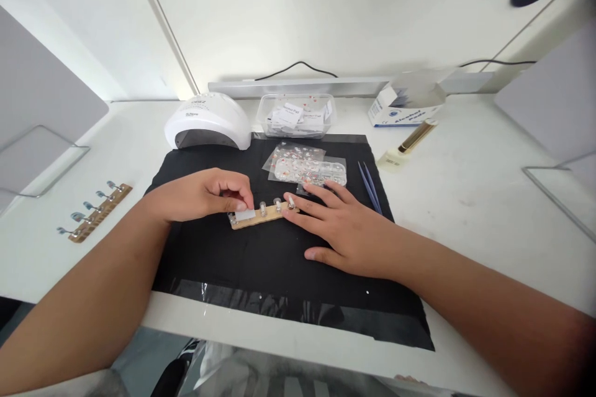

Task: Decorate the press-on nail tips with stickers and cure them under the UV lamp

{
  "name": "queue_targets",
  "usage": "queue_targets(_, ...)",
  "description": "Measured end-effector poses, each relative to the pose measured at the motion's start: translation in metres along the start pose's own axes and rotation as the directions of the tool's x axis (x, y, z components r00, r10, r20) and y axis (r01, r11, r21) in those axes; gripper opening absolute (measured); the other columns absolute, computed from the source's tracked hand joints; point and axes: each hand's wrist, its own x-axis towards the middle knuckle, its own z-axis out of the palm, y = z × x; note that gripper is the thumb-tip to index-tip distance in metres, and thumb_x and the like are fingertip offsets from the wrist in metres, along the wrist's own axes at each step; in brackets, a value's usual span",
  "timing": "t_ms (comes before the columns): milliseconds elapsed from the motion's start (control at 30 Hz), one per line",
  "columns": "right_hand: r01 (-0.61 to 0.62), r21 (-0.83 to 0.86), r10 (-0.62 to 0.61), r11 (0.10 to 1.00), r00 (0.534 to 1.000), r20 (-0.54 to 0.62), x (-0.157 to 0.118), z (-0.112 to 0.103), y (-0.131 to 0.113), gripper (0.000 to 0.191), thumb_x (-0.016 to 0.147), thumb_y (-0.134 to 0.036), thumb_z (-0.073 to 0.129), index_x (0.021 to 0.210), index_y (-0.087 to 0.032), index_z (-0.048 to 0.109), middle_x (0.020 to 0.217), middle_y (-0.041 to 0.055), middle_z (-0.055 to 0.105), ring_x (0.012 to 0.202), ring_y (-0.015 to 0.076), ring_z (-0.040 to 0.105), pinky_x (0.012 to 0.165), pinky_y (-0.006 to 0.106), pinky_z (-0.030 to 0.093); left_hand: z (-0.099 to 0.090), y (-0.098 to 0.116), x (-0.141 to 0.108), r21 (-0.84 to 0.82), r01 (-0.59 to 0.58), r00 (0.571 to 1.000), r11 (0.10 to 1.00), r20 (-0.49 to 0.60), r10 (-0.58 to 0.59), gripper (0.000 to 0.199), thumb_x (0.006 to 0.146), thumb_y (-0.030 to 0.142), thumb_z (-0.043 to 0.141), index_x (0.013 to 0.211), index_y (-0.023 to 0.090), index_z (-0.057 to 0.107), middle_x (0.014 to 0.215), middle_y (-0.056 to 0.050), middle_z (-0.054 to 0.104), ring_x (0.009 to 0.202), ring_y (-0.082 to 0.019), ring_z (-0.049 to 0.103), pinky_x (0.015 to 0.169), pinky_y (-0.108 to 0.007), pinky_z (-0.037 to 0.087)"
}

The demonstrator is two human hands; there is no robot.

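Observation:
A light wooden strip point(267, 217) with several small upright holders lies on the black mat point(214, 260). Near its left end, my left hand point(212, 195) pinches a small white piece point(244, 215) between thumb and fingertips, low over the strip. My right hand point(342, 226) is spread palm down, its fingertips touching the strip's right end and its thumb resting on the mat. Just beyond the strip are clear sheets with small red and white decorations point(298, 164) and a clear case point(333, 172). Blue tweezers point(369, 187) lie right of them.
A white lamp point(208, 122) stands at the back left, beside a clear tub of packets point(295, 117). An alcohol pad box point(405, 108) and a gold-capped bottle point(405, 147) are at the back right. Another wooden strip with holders point(100, 214) lies far left.

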Motion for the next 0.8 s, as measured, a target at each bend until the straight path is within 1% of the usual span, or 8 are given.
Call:
queue_targets(67, 0.002, 0.001, -0.002, 1.0, 1.0, 0.002, -0.0001, 0.0, 0.0, 0.062, 0.094, -0.048, 0.047, 0.15, -0.022, 0.036, 0.158, 0.008, 0.034, 0.144, 0.0397, 0.028, 0.112, 0.065, 0.025, 0.0007, -0.0019, 0.0021, 0.015, 0.038, 0.999, 0.999, 0.028, -0.039, 0.015, 0.09, 0.027, 0.058, 0.09, 0.017, 0.068, 0.085, -0.001, 0.063, 0.075, -0.011, 0.056, 0.069, -0.022, 0.042)
queue_targets(200, 0.007, 0.007, -0.007, 1.0, 1.0, -0.002, -0.0008, 0.0001, 0.0005, 0.063, 0.094, -0.048, 0.047, 0.149, -0.022, 0.037, 0.158, 0.0084, 0.035, 0.144, 0.0401, 0.029, 0.112, 0.065, 0.025, -0.0003, -0.0051, 0.0029, 0.051, 0.069, 0.998, 0.996, 0.003, -0.069, 0.015, 0.089, 0.03, 0.059, 0.091, 0.018, 0.069, 0.086, -0.001, 0.063, 0.077, -0.012, 0.056, 0.069, -0.023, 0.042)
queue_targets(267, 0.002, 0.013, -0.002, 1.0, 1.0, -0.001, -0.0009, 0.0, 0.0007, 0.063, 0.093, -0.048, 0.048, 0.149, -0.022, 0.037, 0.158, 0.0086, 0.035, 0.144, 0.0399, 0.028, 0.112, 0.065, 0.025, -0.0005, -0.0054, 0.002, 0.044, 0.079, 0.997, 0.996, 0.002, -0.079, 0.015, 0.088, 0.03, 0.06, 0.091, 0.018, 0.069, 0.085, 0.0, 0.062, 0.077, -0.012, 0.056, 0.069, -0.024, 0.042)
queue_targets(400, -0.001, 0.014, 0.001, 1.0, 1.0, 0.012, 0.0005, 0.0, 0.0007, 0.063, 0.093, -0.048, 0.048, 0.149, -0.022, 0.037, 0.158, 0.0084, 0.034, 0.144, 0.0406, 0.028, 0.112, 0.066, 0.024, 0.0018, -0.004, 0.0016, -0.005, 0.071, 0.997, 0.997, 0.028, -0.071, 0.012, 0.087, 0.028, 0.062, 0.088, 0.017, 0.068, 0.084, -0.001, 0.063, 0.077, -0.013, 0.058, 0.072, -0.024, 0.044)
queue_targets(500, 0.0, 0.016, 0.0, 1.0, 1.0, 0.013, 0.0014, 0.0002, 0.0006, 0.063, 0.093, -0.047, 0.048, 0.15, -0.022, 0.037, 0.158, 0.0082, 0.034, 0.144, 0.0405, 0.028, 0.112, 0.066, 0.025, 0.0031, -0.0032, 0.0023, -0.003, 0.068, 0.997, 0.998, 0.029, -0.068, 0.011, 0.086, 0.026, 0.062, 0.088, 0.017, 0.068, 0.084, -0.001, 0.063, 0.078, -0.013, 0.058, 0.072, -0.024, 0.044)
queue_targets(667, -0.002, 0.023, 0.002, 1.0, 1.0, 0.005, -0.0001, -0.0002, 0.0005, 0.063, 0.093, -0.047, 0.049, 0.149, -0.022, 0.037, 0.157, 0.0088, 0.035, 0.145, 0.0403, 0.027, 0.112, 0.066, 0.025, 0.0, -0.0025, 0.0006, 0.044, 0.083, 0.996, 0.996, -0.012, -0.083, 0.012, 0.087, 0.027, 0.061, 0.089, 0.018, 0.069, 0.086, -0.001, 0.064, 0.078, -0.013, 0.059, 0.07, -0.024, 0.044)
queue_targets(800, 0.004, 0.022, -0.004, 1.0, 1.0, 0.001, -0.0004, -0.0003, 0.0003, 0.062, 0.093, -0.048, 0.048, 0.149, -0.022, 0.038, 0.157, 0.0088, 0.036, 0.145, 0.0407, 0.027, 0.111, 0.067, 0.026, -0.0015, 0.0021, -0.0028, 0.012, 0.061, 0.998, 0.998, -0.033, -0.061, 0.015, 0.087, 0.029, 0.061, 0.088, 0.016, 0.069, 0.084, -0.002, 0.065, 0.076, -0.013, 0.058, 0.068, -0.023, 0.044)
